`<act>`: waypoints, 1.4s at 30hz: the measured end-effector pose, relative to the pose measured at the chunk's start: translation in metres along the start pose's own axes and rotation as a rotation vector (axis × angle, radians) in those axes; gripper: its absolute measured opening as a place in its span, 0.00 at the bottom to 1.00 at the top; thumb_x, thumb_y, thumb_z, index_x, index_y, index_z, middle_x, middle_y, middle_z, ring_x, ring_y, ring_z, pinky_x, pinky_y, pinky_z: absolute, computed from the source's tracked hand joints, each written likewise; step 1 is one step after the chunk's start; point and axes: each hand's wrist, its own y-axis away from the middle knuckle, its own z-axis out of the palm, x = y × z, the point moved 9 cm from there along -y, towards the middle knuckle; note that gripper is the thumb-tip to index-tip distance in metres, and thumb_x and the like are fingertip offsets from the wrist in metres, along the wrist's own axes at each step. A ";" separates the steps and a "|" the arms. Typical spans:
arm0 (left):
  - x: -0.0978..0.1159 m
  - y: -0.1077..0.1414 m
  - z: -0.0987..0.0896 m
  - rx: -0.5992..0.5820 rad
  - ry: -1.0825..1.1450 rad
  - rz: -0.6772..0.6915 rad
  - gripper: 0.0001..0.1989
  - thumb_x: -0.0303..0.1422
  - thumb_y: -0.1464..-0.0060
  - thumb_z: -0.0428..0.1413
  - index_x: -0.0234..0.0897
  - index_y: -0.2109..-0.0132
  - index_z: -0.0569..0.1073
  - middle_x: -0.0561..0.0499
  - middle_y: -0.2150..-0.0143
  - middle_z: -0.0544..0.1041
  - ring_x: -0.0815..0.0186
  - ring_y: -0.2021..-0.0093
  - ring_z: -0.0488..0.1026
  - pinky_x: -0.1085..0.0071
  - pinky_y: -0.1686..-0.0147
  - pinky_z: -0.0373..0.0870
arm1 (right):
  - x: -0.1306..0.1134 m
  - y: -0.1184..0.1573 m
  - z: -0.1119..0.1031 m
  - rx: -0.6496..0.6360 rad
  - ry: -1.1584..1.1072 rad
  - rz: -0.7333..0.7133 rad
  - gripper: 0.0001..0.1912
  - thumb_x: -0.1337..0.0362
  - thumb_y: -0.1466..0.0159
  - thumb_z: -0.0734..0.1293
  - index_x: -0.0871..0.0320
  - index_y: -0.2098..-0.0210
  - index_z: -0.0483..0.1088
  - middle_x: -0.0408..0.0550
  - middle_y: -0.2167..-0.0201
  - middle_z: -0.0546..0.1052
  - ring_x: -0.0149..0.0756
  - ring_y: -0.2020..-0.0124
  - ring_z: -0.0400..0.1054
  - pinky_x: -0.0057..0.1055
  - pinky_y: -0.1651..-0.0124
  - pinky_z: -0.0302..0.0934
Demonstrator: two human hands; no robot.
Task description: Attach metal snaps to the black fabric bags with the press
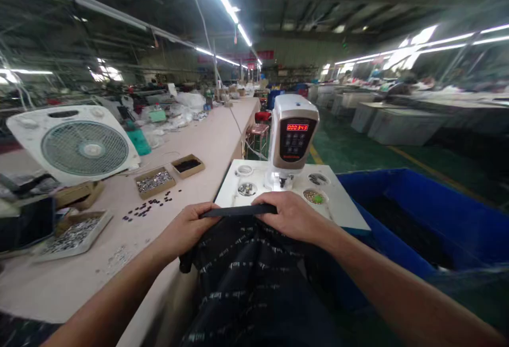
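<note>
A dark garment with rows of small white lettering (242,278) hangs down in front of me, its plain black edge band stretched between my hands. My left hand (194,225) pinches the band at its left end, thumb on top. At the other end my right hand (288,214) grips the same band, close to the front of a white snap-fastening machine (294,135) with a red lit counter. The machine's white table (226,188) has round wells of small metal parts. The fingers under the cloth are partly hidden.
Left on the long bench (222,124) are a white box fan (89,148), a cardboard tray of metal parts (155,183), a tray of dark pieces (187,166) and loose dark snaps (147,208). A large blue bin (457,214) stands right of the machine.
</note>
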 end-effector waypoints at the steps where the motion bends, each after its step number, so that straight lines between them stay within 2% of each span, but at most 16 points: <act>1: 0.000 0.002 0.004 -0.045 0.007 -0.014 0.20 0.49 0.44 0.59 0.37 0.56 0.76 0.53 0.67 0.76 0.68 0.69 0.71 0.74 0.69 0.65 | 0.000 0.001 0.005 -0.052 0.013 0.012 0.12 0.59 0.37 0.70 0.51 0.55 0.79 0.43 0.59 0.82 0.37 0.60 0.73 0.29 0.59 0.58; 4: 0.002 0.004 0.010 -0.105 -0.054 -0.002 0.23 0.50 0.49 0.63 0.38 0.53 0.76 0.52 0.64 0.78 0.64 0.66 0.73 0.72 0.68 0.67 | 0.003 0.003 0.016 -0.150 0.060 0.045 0.17 0.49 0.43 0.73 0.52 0.59 0.79 0.44 0.65 0.81 0.39 0.63 0.72 0.29 0.64 0.55; 6: 0.005 0.004 0.011 -0.092 -0.166 0.055 0.21 0.46 0.51 0.65 0.38 0.54 0.76 0.53 0.64 0.79 0.64 0.65 0.73 0.71 0.66 0.67 | 0.006 0.004 0.024 -0.174 0.117 0.063 0.14 0.51 0.43 0.73 0.55 0.66 0.78 0.45 0.69 0.80 0.39 0.66 0.71 0.30 0.66 0.53; 9: 0.013 0.005 0.006 0.084 -0.432 0.199 0.12 0.41 0.47 0.62 0.39 0.58 0.77 0.55 0.68 0.78 0.65 0.67 0.72 0.71 0.66 0.65 | 0.011 0.003 0.033 -0.112 0.072 0.089 0.09 0.58 0.41 0.71 0.57 0.67 0.76 0.46 0.67 0.79 0.38 0.66 0.69 0.29 0.66 0.53; 12: 0.022 0.014 0.006 0.296 -0.614 0.326 0.08 0.38 0.42 0.57 0.41 0.59 0.77 0.54 0.66 0.79 0.64 0.65 0.74 0.70 0.64 0.64 | 0.018 0.008 0.055 -0.168 -0.229 0.169 0.19 0.54 0.43 0.74 0.57 0.57 0.73 0.45 0.63 0.79 0.38 0.63 0.71 0.28 0.64 0.57; 15: 0.026 0.023 0.017 0.354 -0.683 0.417 0.06 0.34 0.40 0.55 0.42 0.59 0.76 0.54 0.64 0.80 0.63 0.63 0.76 0.69 0.63 0.64 | 0.015 0.016 0.070 -0.246 -0.243 0.144 0.17 0.58 0.43 0.74 0.57 0.56 0.72 0.44 0.62 0.80 0.37 0.62 0.72 0.28 0.64 0.57; 18: 0.028 0.027 0.033 0.268 -0.820 0.505 0.07 0.32 0.40 0.53 0.42 0.57 0.75 0.53 0.62 0.80 0.61 0.62 0.77 0.68 0.63 0.65 | 0.006 0.017 0.055 -0.132 0.239 -0.011 0.04 0.69 0.38 0.67 0.58 0.62 0.73 0.49 0.65 0.78 0.39 0.63 0.70 0.33 0.61 0.53; 20: 0.027 0.028 0.042 0.201 -0.923 0.524 0.07 0.32 0.40 0.53 0.42 0.56 0.74 0.52 0.61 0.80 0.59 0.62 0.77 0.66 0.64 0.65 | -0.002 0.019 0.043 -0.045 0.488 -0.106 0.07 0.72 0.35 0.62 0.59 0.62 0.73 0.52 0.64 0.77 0.41 0.62 0.68 0.37 0.59 0.50; 22: 0.020 0.030 0.050 0.140 -0.971 0.507 0.08 0.31 0.40 0.52 0.41 0.55 0.74 0.51 0.61 0.80 0.57 0.62 0.77 0.64 0.63 0.65 | -0.005 0.025 0.041 -0.042 0.563 -0.148 0.10 0.73 0.34 0.60 0.59 0.63 0.72 0.52 0.64 0.75 0.41 0.62 0.67 0.38 0.59 0.50; 24: 0.005 0.036 0.060 0.055 -0.976 0.468 0.09 0.32 0.40 0.52 0.41 0.54 0.74 0.50 0.60 0.80 0.56 0.60 0.76 0.63 0.62 0.66 | -0.003 0.039 0.051 -0.109 0.521 -0.159 0.09 0.73 0.35 0.61 0.58 0.64 0.72 0.52 0.63 0.75 0.40 0.62 0.67 0.37 0.59 0.50; 27: -0.036 0.056 0.083 -0.131 -0.974 0.349 0.08 0.33 0.41 0.54 0.43 0.54 0.75 0.50 0.61 0.79 0.54 0.59 0.76 0.61 0.61 0.67 | 0.001 0.078 0.089 -0.295 0.340 -0.165 0.06 0.71 0.40 0.66 0.58 0.64 0.73 0.51 0.60 0.76 0.41 0.57 0.68 0.36 0.55 0.54; 31: -0.092 0.098 0.105 -0.345 -0.848 0.090 0.14 0.34 0.46 0.60 0.47 0.51 0.76 0.51 0.56 0.80 0.52 0.55 0.77 0.58 0.55 0.68 | 0.008 0.137 0.144 -0.610 0.005 -0.049 0.07 0.62 0.44 0.73 0.57 0.68 0.74 0.43 0.70 0.76 0.39 0.62 0.70 0.38 0.48 0.57; 34: -0.103 0.117 0.108 -0.336 -0.691 -0.051 0.33 0.35 0.51 0.63 0.45 0.37 0.68 0.48 0.43 0.76 0.51 0.46 0.74 0.57 0.45 0.66 | 0.016 0.156 0.165 -0.778 -0.268 0.130 0.09 0.59 0.45 0.74 0.58 0.71 0.73 0.38 0.77 0.71 0.33 0.71 0.68 0.30 0.59 0.60; 36: -0.098 0.117 0.109 -0.285 -0.574 -0.072 0.39 0.35 0.53 0.65 0.45 0.34 0.64 0.49 0.40 0.74 0.54 0.43 0.72 0.61 0.41 0.63 | 0.020 0.156 0.172 -0.856 -0.427 0.218 0.10 0.59 0.45 0.74 0.58 0.71 0.73 0.36 0.78 0.69 0.30 0.75 0.65 0.25 0.69 0.57; 39: -0.096 0.106 0.121 -0.329 -0.397 -0.086 0.21 0.34 0.50 0.61 0.45 0.47 0.74 0.55 0.53 0.79 0.62 0.54 0.75 0.70 0.55 0.66 | 0.019 0.143 0.171 -0.866 -0.522 0.201 0.08 0.62 0.45 0.72 0.59 0.72 0.72 0.37 0.78 0.69 0.28 0.75 0.64 0.23 0.72 0.55; 42: -0.103 0.094 0.133 -0.410 -0.207 -0.122 0.03 0.30 0.48 0.53 0.37 0.68 0.71 0.57 0.71 0.70 0.68 0.69 0.66 0.73 0.70 0.58 | 0.013 0.124 0.159 -0.741 -0.432 0.083 0.02 0.70 0.47 0.69 0.60 0.73 0.71 0.39 0.77 0.70 0.30 0.72 0.66 0.23 0.69 0.56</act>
